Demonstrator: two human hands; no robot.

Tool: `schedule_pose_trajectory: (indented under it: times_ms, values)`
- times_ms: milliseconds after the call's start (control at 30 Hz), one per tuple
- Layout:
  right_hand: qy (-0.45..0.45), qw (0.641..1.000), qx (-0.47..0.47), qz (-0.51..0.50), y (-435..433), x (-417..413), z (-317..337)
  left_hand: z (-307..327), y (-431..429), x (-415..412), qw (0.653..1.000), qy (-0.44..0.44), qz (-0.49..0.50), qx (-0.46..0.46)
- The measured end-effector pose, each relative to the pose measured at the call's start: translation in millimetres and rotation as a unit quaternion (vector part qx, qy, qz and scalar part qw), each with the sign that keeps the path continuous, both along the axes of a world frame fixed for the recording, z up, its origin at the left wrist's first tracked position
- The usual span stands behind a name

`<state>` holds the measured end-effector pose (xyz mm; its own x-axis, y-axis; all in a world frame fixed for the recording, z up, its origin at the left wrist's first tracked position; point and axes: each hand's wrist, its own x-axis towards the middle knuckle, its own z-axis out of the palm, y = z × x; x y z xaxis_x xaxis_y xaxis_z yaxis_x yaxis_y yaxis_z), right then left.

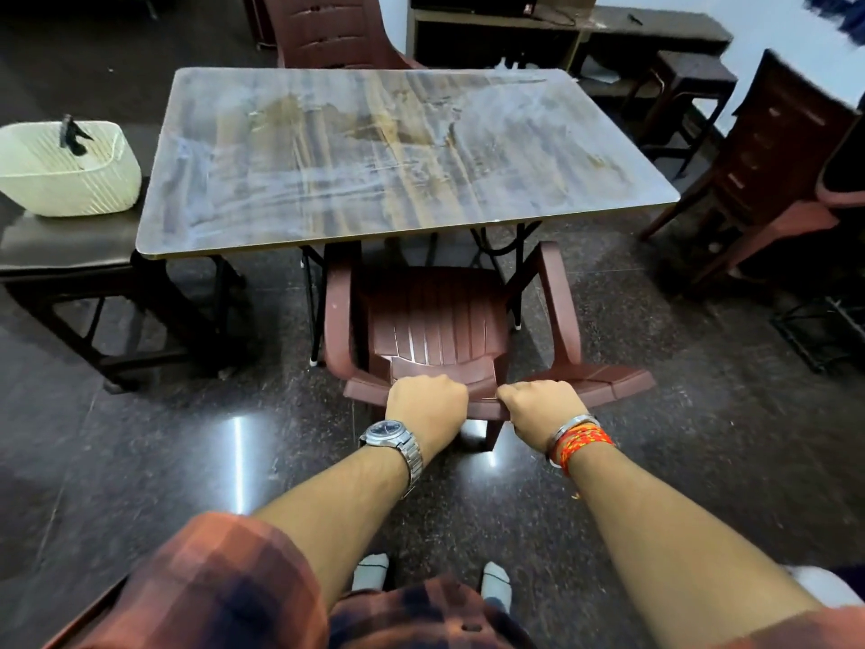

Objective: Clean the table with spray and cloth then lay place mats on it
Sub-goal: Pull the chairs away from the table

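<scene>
**Figure. The table at centre, with counts and clearances.** One table (407,147) is standing mid-room, its top showing pale streaks and one brownish patch. One maroon armchair (435,316) is sitting at the near long edge, its seat front tucked under the tabletop and its backrest facing the viewer.

Two hands are gripping that backrest. The left hand (427,405), wearing one wristwatch (388,433), and the right hand (543,405), wearing one metal bangle (573,426), are each curling their fingers over the top rail, side by side with a small gap between them.

One second maroon chair (327,30) is standing at the far long edge.

One cream basket (65,189) is resting on one dark side table (61,245) just beside the left short edge; whether the two tables are touching cannot be told. One dark spray head (72,135) is sticking up out of the basket.

A stack of brown chairs (772,156), number unclear, is standing well apart from the right short edge.

Polished dark floor (187,437) is lying open behind the armchair and between the table's right edge and the stack.
</scene>
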<state>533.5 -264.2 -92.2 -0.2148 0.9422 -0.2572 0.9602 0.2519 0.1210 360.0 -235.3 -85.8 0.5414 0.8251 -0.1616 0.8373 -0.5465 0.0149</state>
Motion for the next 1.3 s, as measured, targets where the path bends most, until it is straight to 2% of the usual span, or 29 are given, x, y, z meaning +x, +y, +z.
schedule_pose_trajectory:
  times_ms: [367, 700, 900, 1200, 1300]
  values:
    - [0.054, 0.995, 0.031, 0.08, 26.0, 72.6, 1.0, 2.8, 6.9, 71.2, 0.997, 0.031, 0.072, 0.019]
    - [0.052, 0.989, 0.044, 0.129, 57.8, 124.6, -7.0, -1.1, 24.6, 123.8, 0.992, 0.042, 0.112, 0.036]
    - [0.052, 0.989, 0.05, 0.128, 72.8, 139.6, -7.1, -4.6, 38.6, 137.9, 0.993, 0.046, 0.098, 0.048]
    - [0.061, 0.992, 0.045, 0.101, 68.5, 135.5, -8.0, -6.0, 32.7, 139.0, 0.987, 0.042, 0.154, 0.011]
    - [0.098, 0.987, 0.041, 0.118, 68.1, 140.3, -6.0, -5.5, 32.4, 137.5, 0.99, 0.023, 0.137, 0.012]
